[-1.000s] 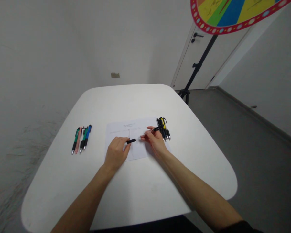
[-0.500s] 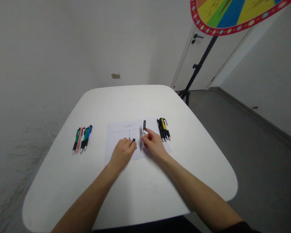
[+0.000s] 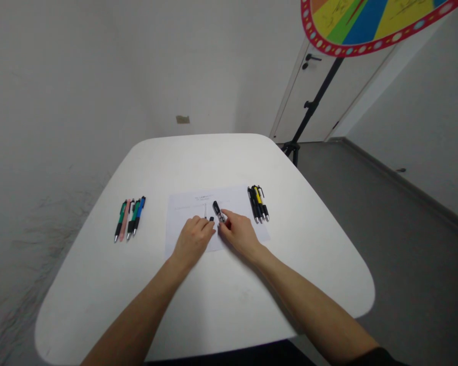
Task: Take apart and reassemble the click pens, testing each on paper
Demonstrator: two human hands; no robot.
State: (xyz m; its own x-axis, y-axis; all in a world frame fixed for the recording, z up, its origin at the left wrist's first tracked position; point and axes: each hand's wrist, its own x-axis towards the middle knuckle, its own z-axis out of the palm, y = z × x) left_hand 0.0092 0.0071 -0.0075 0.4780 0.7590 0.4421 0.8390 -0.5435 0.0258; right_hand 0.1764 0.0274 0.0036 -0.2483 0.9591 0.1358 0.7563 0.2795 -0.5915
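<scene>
My left hand [image 3: 193,239] rests on a white sheet of paper [image 3: 183,208] and pinches a small black pen part [image 3: 211,219] between its fingertips. My right hand [image 3: 238,233] sits beside it, fingers closed round a black pen [image 3: 218,209] whose top end points up and to the left, over the paper. The two hands almost touch at the fingertips.
Several black and yellow pens [image 3: 258,203] lie side by side at the paper's right edge. A row of green, pink and blue pens [image 3: 129,218] lies at the left of the white table [image 3: 213,315]. A colourful wheel on a black stand [image 3: 316,96] is behind the table.
My right hand has swung the black pen from pointing right, to upright, to leaning left, and moved closer to my left hand. My left hand has drawn the black part in.
</scene>
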